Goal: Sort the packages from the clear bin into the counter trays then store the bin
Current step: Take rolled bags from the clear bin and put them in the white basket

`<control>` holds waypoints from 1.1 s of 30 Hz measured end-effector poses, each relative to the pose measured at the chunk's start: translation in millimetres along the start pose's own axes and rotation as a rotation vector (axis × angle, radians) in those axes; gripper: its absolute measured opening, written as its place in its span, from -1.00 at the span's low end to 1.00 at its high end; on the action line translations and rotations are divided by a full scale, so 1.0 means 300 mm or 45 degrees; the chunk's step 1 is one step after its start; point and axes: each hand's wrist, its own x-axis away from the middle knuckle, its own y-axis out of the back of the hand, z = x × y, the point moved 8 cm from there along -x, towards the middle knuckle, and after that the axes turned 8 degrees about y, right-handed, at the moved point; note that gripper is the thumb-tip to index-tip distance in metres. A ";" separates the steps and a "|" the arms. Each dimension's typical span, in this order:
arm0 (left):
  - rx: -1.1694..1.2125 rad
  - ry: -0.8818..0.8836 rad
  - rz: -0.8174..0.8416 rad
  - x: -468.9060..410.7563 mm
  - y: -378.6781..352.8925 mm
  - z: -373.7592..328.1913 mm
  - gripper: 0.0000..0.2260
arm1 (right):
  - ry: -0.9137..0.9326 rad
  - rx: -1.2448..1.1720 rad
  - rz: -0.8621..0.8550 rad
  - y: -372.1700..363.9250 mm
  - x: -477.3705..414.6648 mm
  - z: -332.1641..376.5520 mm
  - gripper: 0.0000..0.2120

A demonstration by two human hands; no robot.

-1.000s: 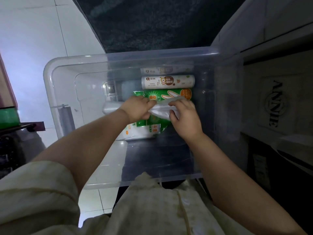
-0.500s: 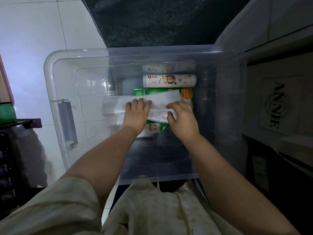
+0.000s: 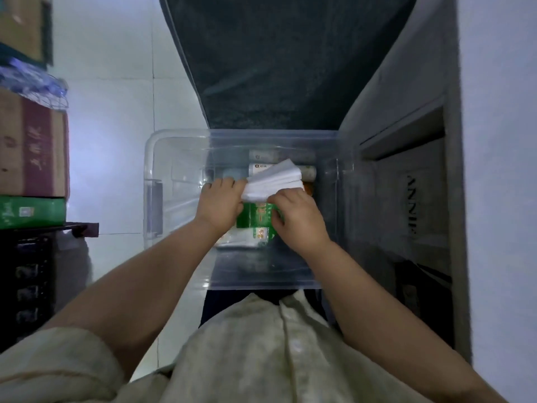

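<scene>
A soft white plastic-wrapped package was gripped at its near-left end by the left hand and pinched along its near edge by the right hand, both closed on it. It was held tilted above a green printed package, which lay inside the clear plastic bin. Beyond these, what appeared to be white cylindrical packs were seen against the bin's far wall. Stacked cardboard boxes stood well apart at the left.
</scene>
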 end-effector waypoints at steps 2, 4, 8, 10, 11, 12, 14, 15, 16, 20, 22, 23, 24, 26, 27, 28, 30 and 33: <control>0.014 0.044 -0.062 0.049 0.111 -0.005 -0.54 | 0.087 0.073 0.003 0.080 0.025 0.074 -0.80; 0.019 0.047 -0.120 0.096 0.213 -0.026 -0.56 | 0.116 0.145 -0.017 0.154 0.063 0.125 -0.79; 0.041 -0.005 -0.237 0.186 0.384 -0.079 -0.57 | 0.062 0.248 -0.109 0.274 0.160 0.187 -0.78; 0.057 -0.053 -0.301 0.236 0.459 -0.100 -0.57 | 0.003 0.303 -0.173 0.317 0.213 0.224 -0.79; 0.066 -0.097 -0.333 0.265 0.496 -0.112 -0.56 | -0.035 0.319 -0.223 0.336 0.242 0.246 -0.79; 0.077 -0.152 -0.360 0.296 0.530 -0.127 -0.55 | -0.073 0.329 -0.281 0.351 0.274 0.271 -0.80; 0.086 -0.277 -0.412 0.366 0.596 -0.163 -0.55 | -0.139 0.361 -0.402 0.366 0.343 0.333 -0.80; 0.076 -0.338 -0.439 0.407 0.625 -0.184 -0.56 | -0.180 0.379 -0.456 0.367 0.382 0.366 -0.80; 0.065 -0.394 -0.462 0.450 0.650 -0.206 -0.57 | -0.229 0.387 -0.508 0.363 0.425 0.395 -0.80; 0.103 -0.647 -0.501 0.639 0.703 -0.325 -0.61 | -0.457 0.367 -0.737 0.339 0.639 0.486 -0.76; 0.135 -0.771 -0.494 0.740 0.714 -0.405 -0.61 | -0.605 0.369 -0.822 0.338 0.771 0.517 -0.74; 0.148 -0.830 -0.488 0.792 0.718 -0.450 -0.61 | -0.682 0.375 -0.857 0.343 0.843 0.532 -0.73; 0.163 -0.885 -0.479 0.844 0.720 -0.497 -0.61 | -0.745 0.387 -0.888 0.352 0.917 0.547 -0.72; 0.175 -0.996 -0.467 0.953 0.722 -0.600 -0.60 | -0.831 0.411 -0.957 0.384 1.070 0.579 -0.71; 0.171 -1.058 -0.463 1.012 0.721 -0.657 -0.60 | -0.870 0.402 -1.003 0.404 1.150 0.594 -0.70; 0.169 -1.124 -0.458 1.075 0.719 -0.718 -0.60 | -0.911 0.381 -1.059 0.423 1.238 0.607 -0.69; 0.182 -1.250 -0.430 1.210 0.713 -0.844 -0.62 | -0.994 0.332 -1.199 0.455 1.425 0.629 -0.67; 0.341 -1.402 -0.206 1.416 0.671 -1.034 -0.63 | -1.142 0.136 -1.433 0.466 1.725 0.651 -0.69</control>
